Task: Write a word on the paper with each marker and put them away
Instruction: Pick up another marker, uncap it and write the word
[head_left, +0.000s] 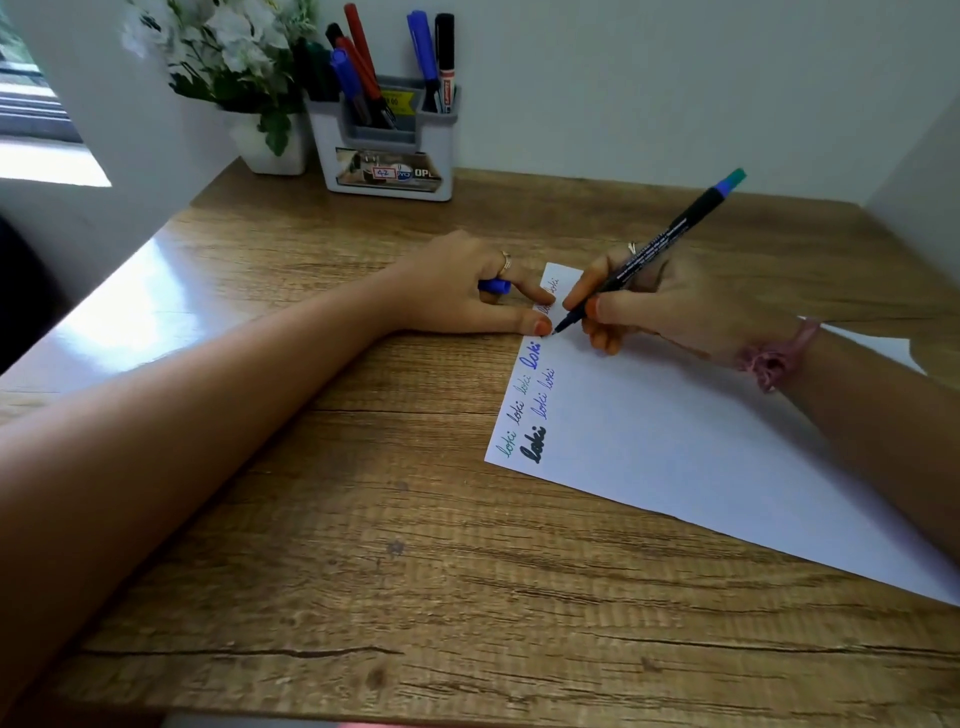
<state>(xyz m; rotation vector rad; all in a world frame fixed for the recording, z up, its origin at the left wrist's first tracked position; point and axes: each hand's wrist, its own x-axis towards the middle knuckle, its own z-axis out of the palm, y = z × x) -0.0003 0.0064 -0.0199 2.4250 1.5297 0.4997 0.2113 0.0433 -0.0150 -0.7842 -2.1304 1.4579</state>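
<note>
Paper (701, 457) was laid slantwise on the right half of the wooden desk (363, 519), with "loki" already written several times in different colours along its left edge. A black-barrelled marker (660, 244) with a blue and teal end was clamped in the fingers of the right hand (670, 306), its tip set down on the sheet close to that left edge, between a bold blue word and the words nearer the far corner. The sheet was pinned at that same edge by the fingertips of the left hand (467, 291), and a blue cap (494, 285) was tucked under its curled fingers, so that hand was closed on the cap.

At the far edge of the desk, against the wall, other capped markers were stood in a white and grey holder (387, 156), beside a white pot of flowers (275, 140).

Several risks could be judged from this. The tip was very near the left fingertips, so a finger could be marked by a stroke carried too far. Fresh ink could be smeared by the writing hand as it rested on the sheet. The paper could be shifted if the pinning pressure were eased mid-word, and the cap could be dropped from the loose curl.
</note>
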